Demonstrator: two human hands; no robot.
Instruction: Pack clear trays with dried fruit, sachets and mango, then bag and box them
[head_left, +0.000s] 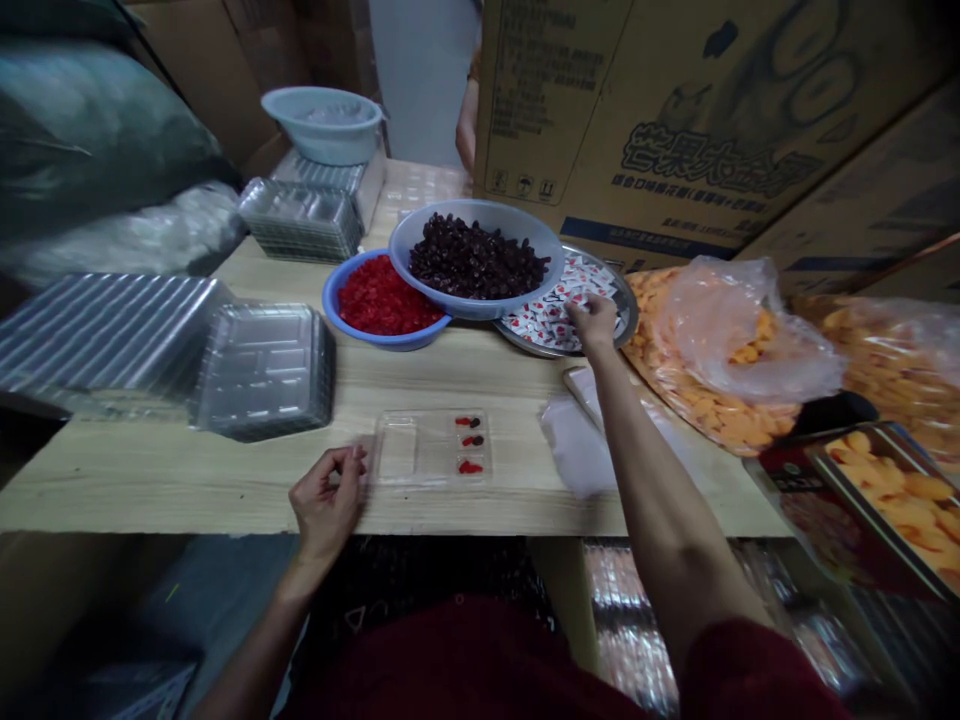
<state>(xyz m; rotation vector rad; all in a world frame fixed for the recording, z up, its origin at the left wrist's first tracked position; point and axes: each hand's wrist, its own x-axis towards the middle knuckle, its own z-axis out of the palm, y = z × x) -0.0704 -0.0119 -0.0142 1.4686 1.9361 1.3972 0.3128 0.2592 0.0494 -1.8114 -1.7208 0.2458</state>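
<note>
My right hand (594, 322) reaches over a round metal tray (630, 318) of small white packets (541, 322) with red print. Its fingers are drawn together, tips down at the packets; whether one is between them cannot be told. My left hand (328, 502) is at the table's front, fingers curled and thumb against them, nothing visible inside. It is beside the left edge of a clear plastic compartment tray (431, 452). Small red pieces (470, 467) lie in the right-hand compartments of that tray, two of them paired with dark pieces (474, 441).
A blue bowl (334, 312) of red pieces stands under a paler bowl (551, 285) of dark pieces. Stacked clear trays (262, 370) are left. Thin plastic bags (577, 455) lie below my right forearm. Bagged orange slices (667, 350) and big cartons (600, 130) stand right and behind.
</note>
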